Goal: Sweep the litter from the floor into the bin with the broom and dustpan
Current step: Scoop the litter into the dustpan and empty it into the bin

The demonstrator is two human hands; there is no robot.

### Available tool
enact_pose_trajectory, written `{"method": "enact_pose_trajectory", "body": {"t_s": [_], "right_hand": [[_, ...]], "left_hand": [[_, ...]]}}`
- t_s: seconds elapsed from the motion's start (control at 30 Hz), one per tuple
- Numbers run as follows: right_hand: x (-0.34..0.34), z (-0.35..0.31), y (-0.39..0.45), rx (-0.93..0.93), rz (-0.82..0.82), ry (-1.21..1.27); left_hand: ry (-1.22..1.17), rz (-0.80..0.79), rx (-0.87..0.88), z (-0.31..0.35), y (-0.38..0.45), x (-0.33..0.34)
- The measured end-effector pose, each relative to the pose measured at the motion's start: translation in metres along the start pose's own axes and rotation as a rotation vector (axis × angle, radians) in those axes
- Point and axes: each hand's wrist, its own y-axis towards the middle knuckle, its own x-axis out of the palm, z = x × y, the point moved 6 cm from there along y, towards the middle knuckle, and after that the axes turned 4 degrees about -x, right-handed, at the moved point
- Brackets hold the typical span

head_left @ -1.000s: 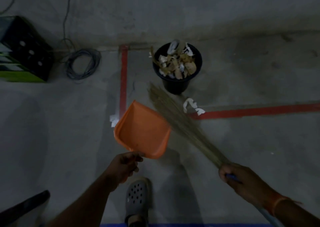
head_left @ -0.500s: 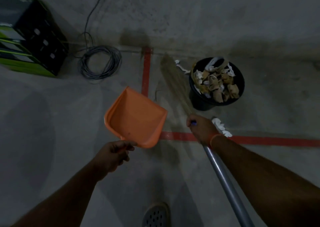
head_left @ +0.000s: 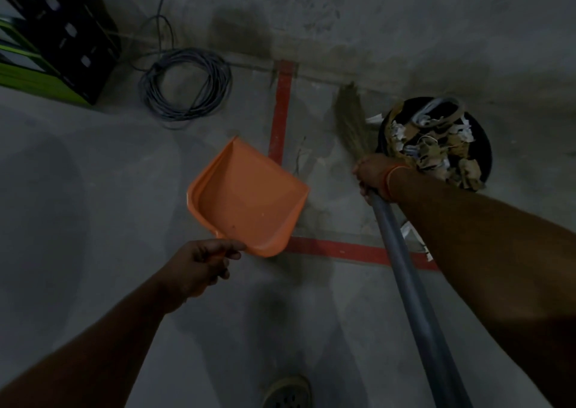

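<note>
Low in the middle of the view, the handle of a smooth orange plastic dustpan (head_left: 246, 198) is gripped by the left hand (head_left: 199, 267), fingers curled round it; the shallow, scoop-shaped pan is held tilted above the floor (head_left: 93, 220). Further right, a round grey broom (head_left: 405, 258) pole is clasped by the right hand (head_left: 372, 175), an orange band worn at the wrist. Straw-like bristles fan out beyond the knuckles, just beside a round black bin (head_left: 484, 158) heaped with crumpled paper and card litter (head_left: 436, 145). White scraps (head_left: 411, 231) are seen on the rough grey concrete by red tape lines (head_left: 282, 111). A coiled cable (head_left: 187, 86) and a black crate (head_left: 62, 33) lie well apart.
</note>
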Motion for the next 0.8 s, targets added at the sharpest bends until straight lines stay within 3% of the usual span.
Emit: {"method": "enact_pose_trajectory", "body": {"t_s": [0.37, 0.8], "right_hand": [[0.034, 0.039, -0.074, 0.151, 0.016, 0.341], [0.043, 0.080, -0.203, -0.005, -0.001, 0.253]], "left_hand": [[-0.038, -0.002, -0.001, 0.001, -0.020, 0.006], [-0.127, 0.023, 0.016, -0.022, -0.083, 0.029]]}}
